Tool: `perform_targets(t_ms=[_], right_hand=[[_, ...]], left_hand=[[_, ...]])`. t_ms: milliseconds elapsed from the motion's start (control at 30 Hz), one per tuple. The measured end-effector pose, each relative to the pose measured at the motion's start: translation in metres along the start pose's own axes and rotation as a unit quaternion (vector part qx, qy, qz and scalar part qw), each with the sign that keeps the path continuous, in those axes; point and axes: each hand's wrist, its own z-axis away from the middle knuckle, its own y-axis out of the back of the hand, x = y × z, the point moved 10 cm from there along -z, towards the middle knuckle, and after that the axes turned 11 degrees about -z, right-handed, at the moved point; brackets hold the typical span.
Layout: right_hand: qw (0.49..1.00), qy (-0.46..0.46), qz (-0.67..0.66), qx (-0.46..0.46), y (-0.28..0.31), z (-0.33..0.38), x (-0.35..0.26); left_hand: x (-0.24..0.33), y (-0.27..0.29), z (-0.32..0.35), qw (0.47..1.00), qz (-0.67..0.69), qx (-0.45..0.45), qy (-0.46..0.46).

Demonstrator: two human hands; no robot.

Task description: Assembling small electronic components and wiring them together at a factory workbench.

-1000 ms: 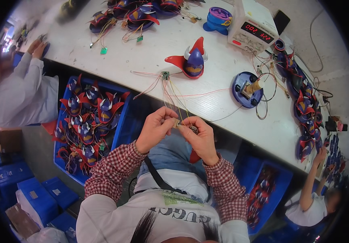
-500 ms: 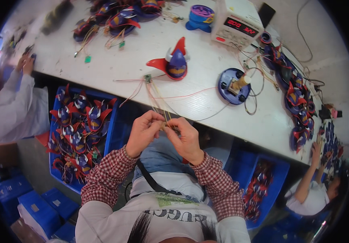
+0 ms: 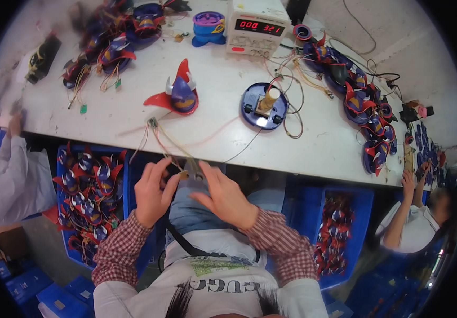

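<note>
At the table's near edge, my left hand [image 3: 153, 192] pinches a small brownish part [image 3: 183, 174] with thin wires between thumb and fingertips. Just right of it is my right hand [image 3: 227, 197], its thumb spread away from the index finger. A small grey, blurred piece [image 3: 197, 175] shows at the right index fingertip; whether it is held or only touched is unclear. The wires run up to a small green circuit board [image 3: 152, 122] beside a purple toy head [image 3: 182, 98] with red horn-like points, standing on the white table [image 3: 207, 143].
Right of the toy head lies a round purple base [image 3: 249, 106] with a brass-coloured post and leads. Behind stand a power supply [image 3: 255, 45] and a blue tub [image 3: 209, 37]. Blue bins [image 3: 127, 185] of toy heads flank my legs. Co-workers' hands [image 3: 409, 185] are at both sides.
My view has turned, so the table things sit further left. My hands have parted slightly; the right thumb has come away from its index finger, while the left still pinches.
</note>
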Motion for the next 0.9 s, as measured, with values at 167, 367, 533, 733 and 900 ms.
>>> perform_targets(t_ms=[167, 367, 533, 733, 900], right_hand=[[0.989, -0.033, 0.034, 0.139, 0.136, -0.039, 0.020], [0.985, -0.027, 0.121, 0.123, 0.138, -0.095, 0.067], [0.985, 0.024, 0.148, 0.084, 0.131, -0.105, 0.071], [0.979, 0.072, 0.110, 0.154, 0.169, -0.077, 0.035], [0.974, -0.037, 0.144, 0.170, 0.246, -0.043, 0.083]], left_hand=[[0.076, -0.036, -0.068, 0.981, -0.004, -0.012, -0.192], [0.110, -0.142, -0.145, 0.969, -0.075, -0.006, -0.234], [0.105, -0.161, -0.150, 0.976, -0.043, -0.050, -0.208], [0.102, -0.147, -0.150, 0.977, -0.054, -0.016, -0.205], [0.129, -0.075, -0.107, 0.956, 0.006, 0.029, -0.293]])
